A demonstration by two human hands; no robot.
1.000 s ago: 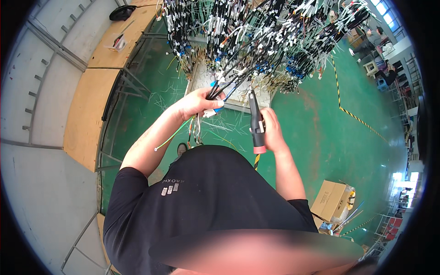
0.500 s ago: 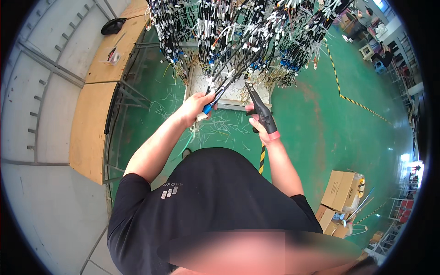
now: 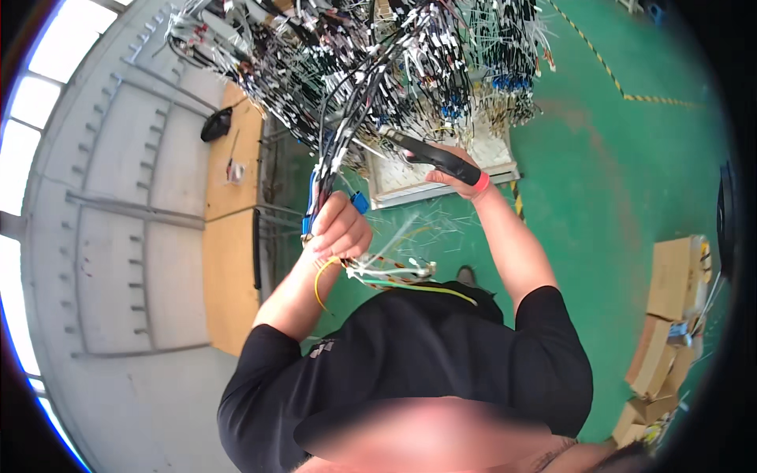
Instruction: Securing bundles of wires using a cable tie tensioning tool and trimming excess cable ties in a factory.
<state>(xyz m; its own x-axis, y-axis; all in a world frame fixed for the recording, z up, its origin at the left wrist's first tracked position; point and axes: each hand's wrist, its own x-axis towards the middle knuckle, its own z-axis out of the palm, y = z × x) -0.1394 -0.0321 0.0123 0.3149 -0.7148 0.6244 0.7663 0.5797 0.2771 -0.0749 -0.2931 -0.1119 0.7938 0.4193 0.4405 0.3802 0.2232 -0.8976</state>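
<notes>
My left hand (image 3: 344, 229) is closed around a wire harness (image 3: 341, 140), a bundle of black cables that runs up into the hanging mass. Blue connectors (image 3: 359, 202) stick out beside the fist, and loose yellow, green and white wire ends (image 3: 394, 276) trail below it toward my shirt. In my right hand (image 3: 464, 175) is a black cable tie gun (image 3: 434, 156) with a pinkish-red band at its rear end. Its metal nose points left, close to the harness. A thin white strip (image 3: 367, 148) lies between nose and bundle; whether they touch I cannot tell.
Many hanging harnesses (image 3: 441, 55) fill the far side above a white tray (image 3: 434, 189). Clipped strips litter the green floor. Wooden tables (image 3: 229, 276) stand along the left wall, cardboard boxes (image 3: 674, 280) at the right. Yellow-black tape (image 3: 591, 51) marks the floor.
My left hand has pulled the harness nearer and lower, its wire ends now swinging across my front. The tie gun has turned to point left toward the bundle. The whole view has shifted.
</notes>
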